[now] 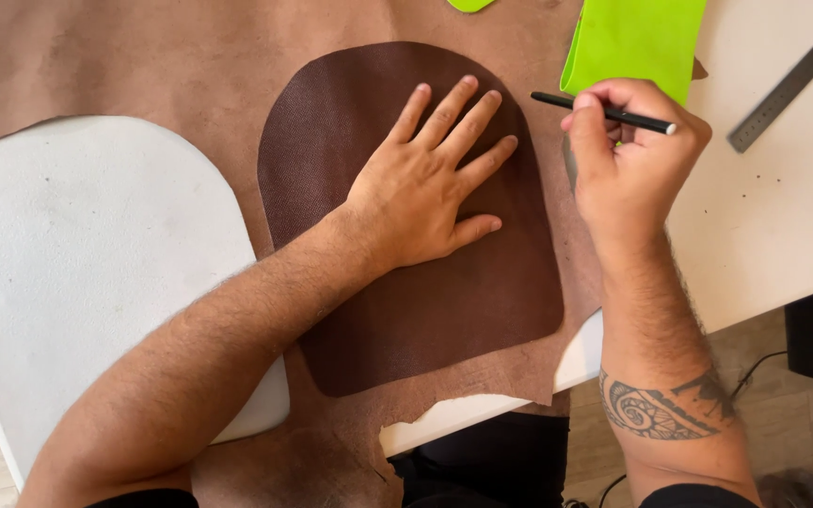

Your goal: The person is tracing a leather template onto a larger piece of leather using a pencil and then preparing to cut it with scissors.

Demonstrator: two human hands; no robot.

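Observation:
A dark brown arch-shaped piece (406, 310) lies on a large tan leather sheet (190, 56) spread over a white table (764, 226). My left hand (430, 183) presses flat on the dark piece, fingers spread toward its rounded top. My right hand (628, 155) is at the piece's upper right edge, gripping a thin black pen (604, 112) that points left. The pen's tip sits just off the dark piece's rim.
An arch-shaped hole (87, 273) is cut out of the tan sheet at the left, with white table showing through. A bright green sheet (637, 38) lies at the top right. A metal ruler (792, 80) rests slanted at the far right.

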